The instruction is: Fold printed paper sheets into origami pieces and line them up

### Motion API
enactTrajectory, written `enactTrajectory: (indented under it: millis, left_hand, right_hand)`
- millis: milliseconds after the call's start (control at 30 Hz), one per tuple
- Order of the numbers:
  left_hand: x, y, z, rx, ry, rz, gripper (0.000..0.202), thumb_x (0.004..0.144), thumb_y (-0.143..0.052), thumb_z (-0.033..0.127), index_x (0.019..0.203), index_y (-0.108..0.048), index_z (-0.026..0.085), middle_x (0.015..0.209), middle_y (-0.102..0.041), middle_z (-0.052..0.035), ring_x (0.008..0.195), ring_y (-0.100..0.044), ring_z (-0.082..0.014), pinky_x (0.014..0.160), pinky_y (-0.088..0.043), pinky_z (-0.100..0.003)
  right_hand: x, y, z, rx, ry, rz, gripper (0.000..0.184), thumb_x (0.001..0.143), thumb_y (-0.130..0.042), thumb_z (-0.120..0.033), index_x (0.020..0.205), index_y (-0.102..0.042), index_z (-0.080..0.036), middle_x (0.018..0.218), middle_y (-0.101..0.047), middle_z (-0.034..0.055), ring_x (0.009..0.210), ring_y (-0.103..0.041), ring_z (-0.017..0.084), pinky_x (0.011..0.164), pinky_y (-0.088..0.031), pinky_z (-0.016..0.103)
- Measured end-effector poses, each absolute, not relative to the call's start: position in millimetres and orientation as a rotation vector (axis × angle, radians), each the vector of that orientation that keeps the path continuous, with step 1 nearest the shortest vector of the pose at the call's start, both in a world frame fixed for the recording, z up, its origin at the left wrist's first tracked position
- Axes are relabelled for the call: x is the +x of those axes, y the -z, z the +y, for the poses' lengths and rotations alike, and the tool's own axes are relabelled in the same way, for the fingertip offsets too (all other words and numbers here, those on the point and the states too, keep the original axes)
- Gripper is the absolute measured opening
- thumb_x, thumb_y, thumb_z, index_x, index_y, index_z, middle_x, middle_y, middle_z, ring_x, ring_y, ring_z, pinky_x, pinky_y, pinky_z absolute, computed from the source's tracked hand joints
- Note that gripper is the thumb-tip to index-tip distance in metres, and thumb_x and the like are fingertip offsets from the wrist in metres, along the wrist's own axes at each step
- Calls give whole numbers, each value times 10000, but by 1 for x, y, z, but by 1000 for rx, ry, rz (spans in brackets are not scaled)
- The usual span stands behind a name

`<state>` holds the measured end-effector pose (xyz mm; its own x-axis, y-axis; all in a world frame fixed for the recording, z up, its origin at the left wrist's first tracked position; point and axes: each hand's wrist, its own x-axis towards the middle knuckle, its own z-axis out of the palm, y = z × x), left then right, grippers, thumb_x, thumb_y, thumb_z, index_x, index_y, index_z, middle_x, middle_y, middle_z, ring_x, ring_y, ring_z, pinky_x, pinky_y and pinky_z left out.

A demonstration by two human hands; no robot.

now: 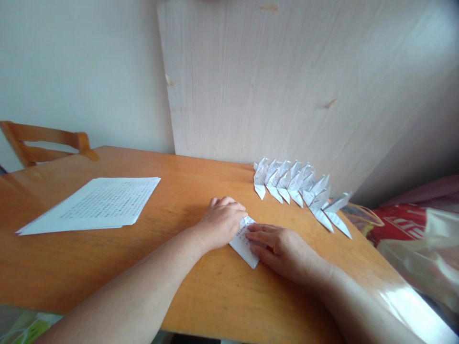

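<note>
A small piece of folded printed paper (244, 241) lies on the wooden table in front of me, its lower corner pointing towards me. My left hand (223, 222) is closed at its upper left edge, fingers bent together over the paper; the fingertips are partly hidden. From the right, my right hand (278, 246) rests on the paper with its fingers stretched out flat across the printed face. Beyond my hands, several folded paper pieces (285, 180) with upright pointed flaps stand in a slanting row.
At the left of the table (193, 179) lies a stack of printed sheets (103, 203). A wooden chair (50, 136) stands past the far left edge. A pale board (251, 86) leans behind the table. Red and clear plastic bags (405, 227) sit beyond the right edge.
</note>
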<state>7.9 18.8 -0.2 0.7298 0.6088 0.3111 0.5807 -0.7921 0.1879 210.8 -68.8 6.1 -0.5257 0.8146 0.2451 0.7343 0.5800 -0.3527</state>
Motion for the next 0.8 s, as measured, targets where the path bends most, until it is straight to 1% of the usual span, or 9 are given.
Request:
enactTrajectory:
  millis: [100, 200, 300, 467, 567, 700, 800]
  left_hand:
    - [9, 0, 18, 2830, -521, 968, 318, 992, -398, 310, 1064, -707, 308, 1166, -708, 4, 1176, -485, -256, 959, -275, -441]
    - [10, 0, 17, 2816, -500, 966, 288, 985, -431, 361, 1023, -713, 313, 1128, -725, 7, 1195, -485, -266, 981, -239, -461]
    - [10, 1, 18, 2809, -505, 976, 250, 959, -488, 391, 1051, -710, 322, 1155, -720, 5, 1232, -461, -288, 997, -216, -477]
    - [8, 3, 18, 2824, -494, 977, 268, 950, -501, 409, 1125, -693, 341, 1176, -714, 5, 1268, -438, -315, 992, -219, -495]
    - [8, 2, 17, 2848, -485, 978, 275, 947, -504, 409, 1135, -690, 333, 1173, -714, -1, 1278, -432, -322, 992, -232, -498]
    - [7, 3, 16, 2871, -495, 983, 252, 938, -514, 403, 1102, -687, 323, 1171, -706, 6, 1288, -425, -316, 1027, -233, -508]
    - [8, 3, 16, 2870, -517, 1037, 268, 918, -532, 423, 1115, -660, 294, 1202, -676, -24, 1291, -420, -306, 1067, -227, -516]
  right_hand:
    - [211, -7, -69, -1254, -294, -2444, 329, 911, -557, -197, 1201, -694, -267, 1262, -684, 33, 1141, -645, 236, 999, -518, 395]
    - [211, -8, -70, -1250, -302, -2448, 340, 912, -553, -194, 1217, -683, -270, 1265, -681, 32, 1142, -642, 232, 1004, -513, 397]
    - [211, -8, -70, -1243, -304, -2442, 312, 918, -546, -200, 1185, -694, -265, 1254, -684, 33, 1135, -644, 227, 999, -511, 386]
    - [209, -8, -71, -1269, -267, -2472, 284, 941, -530, -226, 1181, -681, -251, 1240, -683, 46, 1137, -633, 226, 1000, -495, 389]
    - [207, -9, -74, -1315, -198, -2522, 288, 950, -534, -260, 1212, -652, -248, 1260, -671, 48, 1156, -619, 233, 1047, -446, 438]
    - [204, -11, -77, -1369, -102, -2573, 333, 960, -520, -286, 1283, -600, -262, 1313, -642, 52, 1220, -577, 241, 1132, -323, 519]
    - [203, -12, -79, -1393, -93, -2587, 333, 963, -513, -296, 1282, -599, -253, 1327, -633, 65, 1219, -577, 241, 1132, -317, 523]
